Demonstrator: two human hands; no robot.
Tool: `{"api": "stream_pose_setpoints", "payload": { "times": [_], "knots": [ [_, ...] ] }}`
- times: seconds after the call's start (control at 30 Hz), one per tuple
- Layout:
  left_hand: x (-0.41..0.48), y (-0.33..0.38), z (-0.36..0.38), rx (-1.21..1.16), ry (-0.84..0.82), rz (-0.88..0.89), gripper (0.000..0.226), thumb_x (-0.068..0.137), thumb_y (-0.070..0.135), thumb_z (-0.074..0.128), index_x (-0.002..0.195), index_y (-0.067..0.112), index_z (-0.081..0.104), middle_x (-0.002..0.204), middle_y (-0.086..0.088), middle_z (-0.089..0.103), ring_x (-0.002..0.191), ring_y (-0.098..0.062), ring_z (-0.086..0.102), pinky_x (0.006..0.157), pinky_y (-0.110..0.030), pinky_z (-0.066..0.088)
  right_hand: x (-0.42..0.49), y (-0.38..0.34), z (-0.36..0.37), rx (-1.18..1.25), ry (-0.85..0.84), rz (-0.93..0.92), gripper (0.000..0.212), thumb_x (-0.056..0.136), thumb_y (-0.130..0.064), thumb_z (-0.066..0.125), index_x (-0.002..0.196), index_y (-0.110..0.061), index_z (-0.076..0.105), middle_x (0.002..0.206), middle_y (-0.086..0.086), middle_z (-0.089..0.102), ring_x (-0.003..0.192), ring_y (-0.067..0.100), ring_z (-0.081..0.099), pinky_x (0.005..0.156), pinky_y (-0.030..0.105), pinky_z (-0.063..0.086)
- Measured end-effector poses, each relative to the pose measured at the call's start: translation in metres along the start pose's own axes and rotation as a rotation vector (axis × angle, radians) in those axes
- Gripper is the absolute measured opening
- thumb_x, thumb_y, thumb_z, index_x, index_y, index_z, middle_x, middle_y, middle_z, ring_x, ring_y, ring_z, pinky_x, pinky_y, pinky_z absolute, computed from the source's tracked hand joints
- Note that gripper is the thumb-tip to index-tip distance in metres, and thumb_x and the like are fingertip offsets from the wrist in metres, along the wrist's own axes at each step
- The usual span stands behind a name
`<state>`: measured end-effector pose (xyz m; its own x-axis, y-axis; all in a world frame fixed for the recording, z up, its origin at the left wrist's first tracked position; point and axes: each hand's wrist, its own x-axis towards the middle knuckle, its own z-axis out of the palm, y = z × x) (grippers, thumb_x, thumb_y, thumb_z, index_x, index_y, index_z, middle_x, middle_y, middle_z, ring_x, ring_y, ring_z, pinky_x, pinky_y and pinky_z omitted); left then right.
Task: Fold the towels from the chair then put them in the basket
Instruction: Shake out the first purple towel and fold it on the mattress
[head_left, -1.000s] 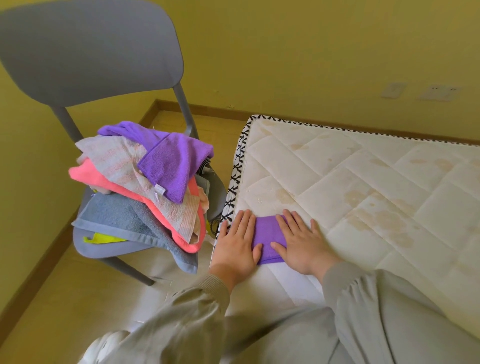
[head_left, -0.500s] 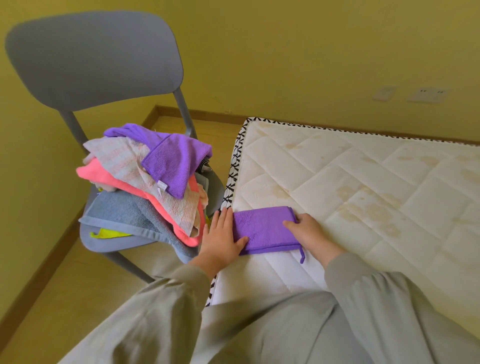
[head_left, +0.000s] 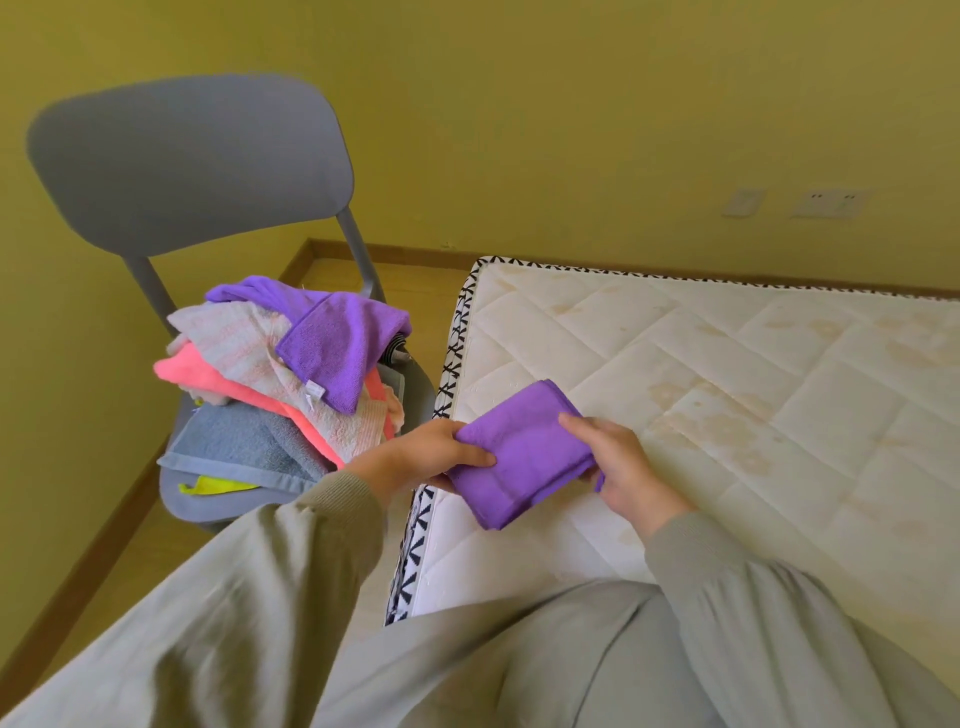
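Purple folded towel (head_left: 524, 452): gripping it at centre frame with left hand (head_left: 431, 457) and right hand (head_left: 623, 467), thumbs curling over opposite edges, seemingly holding it clear of the mattress (head_left: 727, 364).

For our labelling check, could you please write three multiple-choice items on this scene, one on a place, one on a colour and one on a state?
1. Where is the pile of unfolded towels?
A. On the chair seat
B. On the floor
C. In a basket

2. What colour is the folded towel?
A. Pink
B. Purple
C. Grey

3. How is the folded towel held?
A. It lies untouched
B. One hand alone holds it
C. Both hands grip it

Answers:
1 A: the pile covers the grey seat.
2 B: it is plainly purple.
3 C: the left hand and the right hand each grip one end.
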<state>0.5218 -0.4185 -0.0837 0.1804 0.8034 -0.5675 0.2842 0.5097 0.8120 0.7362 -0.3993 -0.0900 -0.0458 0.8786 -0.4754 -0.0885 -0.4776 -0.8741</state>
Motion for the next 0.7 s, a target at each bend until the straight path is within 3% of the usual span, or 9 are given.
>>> {"api": "stream_pose_setpoints", "payload": {
  "times": [0.1, 0.17, 0.2, 0.33, 0.4, 0.57, 0.63, 0.7],
  "knots": [
    [0.002, 0.004, 0.011, -0.203, 0.027, 0.027, 0.016, 0.083, 0.007, 0.069, 0.098, 0.011, 0.065, 0.09, -0.005, 0.072, 0.08, -0.018, 0.07, 0.064, -0.032, 0.058, 0.004, -0.003, -0.006, 0.502, -0.126, 0.266, 0.047, 0.086, -0.056, 0.056, 0.101, -0.013, 0.068, 0.102, 0.01, 0.071, 0.097, 0.026, 0.065, 0.09, 0.038, 0.048],
    [0.006, 0.005, 0.022, -0.272, 0.061, 0.043, 0.022, 0.082, 0.007, 0.07, 0.103, 0.01, 0.064, 0.096, -0.008, 0.071, 0.085, -0.021, 0.07, 0.069, -0.034, 0.059, 0.004, -0.003, -0.008, 0.497, -0.224, 0.27, 0.064, 0.082, -0.067, 0.05, 0.117, -0.015, 0.064, 0.118, 0.01, 0.067, 0.114, 0.027, 0.06, 0.104, 0.044, 0.04],
    [0.009, 0.006, 0.028, -0.292, 0.083, 0.044, 0.025, 0.082, 0.008, 0.071, 0.106, 0.009, 0.064, 0.097, -0.009, 0.071, 0.085, -0.022, 0.069, 0.069, -0.035, 0.059, 0.004, -0.001, -0.009, 0.441, -0.251, 0.253, 0.062, 0.083, -0.064, 0.05, 0.122, -0.017, 0.061, 0.121, 0.01, 0.065, 0.117, 0.027, 0.058, 0.107, 0.045, 0.037],
    [0.021, 0.008, 0.052, -0.236, 0.188, 0.052, 0.032, 0.08, 0.007, 0.073, 0.11, 0.009, 0.063, 0.094, -0.008, 0.068, 0.079, -0.02, 0.067, 0.065, -0.031, 0.059, 0.009, 0.006, -0.004, 0.313, -0.149, 0.135, 0.039, 0.092, -0.006, 0.055, 0.13, -0.001, 0.052, 0.127, 0.019, 0.059, 0.111, 0.033, 0.059, 0.103, 0.05, 0.042],
    [0.028, 0.01, 0.063, -0.183, 0.216, 0.057, 0.032, 0.08, 0.007, 0.074, 0.109, 0.011, 0.062, 0.09, -0.004, 0.066, 0.076, -0.016, 0.065, 0.061, -0.026, 0.058, 0.019, 0.005, -0.005, 0.241, -0.011, 0.094, 0.033, 0.092, 0.009, 0.047, 0.123, 0.004, 0.052, 0.123, 0.023, 0.059, 0.103, 0.034, 0.06, 0.096, 0.05, 0.045],
    [0.055, 0.02, 0.086, -0.143, 0.179, 0.091, 0.044, 0.082, 0.015, 0.074, 0.122, 0.008, 0.058, 0.103, -0.014, 0.069, 0.083, -0.021, 0.066, 0.073, -0.028, 0.057, 0.055, -0.013, -0.036, -0.01, 0.164, 0.107, 0.026, 0.089, 0.007, 0.047, 0.111, -0.004, 0.055, 0.119, 0.022, 0.06, 0.107, 0.037, 0.06, 0.094, 0.049, 0.048],
    [0.066, 0.024, 0.092, -0.096, 0.143, 0.114, 0.05, 0.087, 0.019, 0.068, 0.133, 0.011, 0.052, 0.112, -0.01, 0.067, 0.087, -0.015, 0.065, 0.077, -0.024, 0.052, 0.071, -0.023, -0.056, -0.07, 0.193, 0.091, 0.026, 0.089, 0.007, 0.046, 0.112, -0.003, 0.053, 0.12, 0.022, 0.059, 0.107, 0.036, 0.059, 0.091, 0.047, 0.049],
    [0.081, 0.027, 0.098, 0.098, 0.167, 0.138, 0.056, 0.09, 0.023, 0.062, 0.142, 0.014, 0.043, 0.129, -0.004, 0.058, 0.109, -0.015, 0.059, 0.093, -0.025, 0.044, 0.089, -0.034, -0.078, -0.139, 0.211, 0.096, 0.032, 0.089, 0.006, 0.045, 0.119, 0.0, 0.053, 0.119, 0.021, 0.059, 0.106, 0.035, 0.059, 0.09, 0.044, 0.048]
  ]
}}
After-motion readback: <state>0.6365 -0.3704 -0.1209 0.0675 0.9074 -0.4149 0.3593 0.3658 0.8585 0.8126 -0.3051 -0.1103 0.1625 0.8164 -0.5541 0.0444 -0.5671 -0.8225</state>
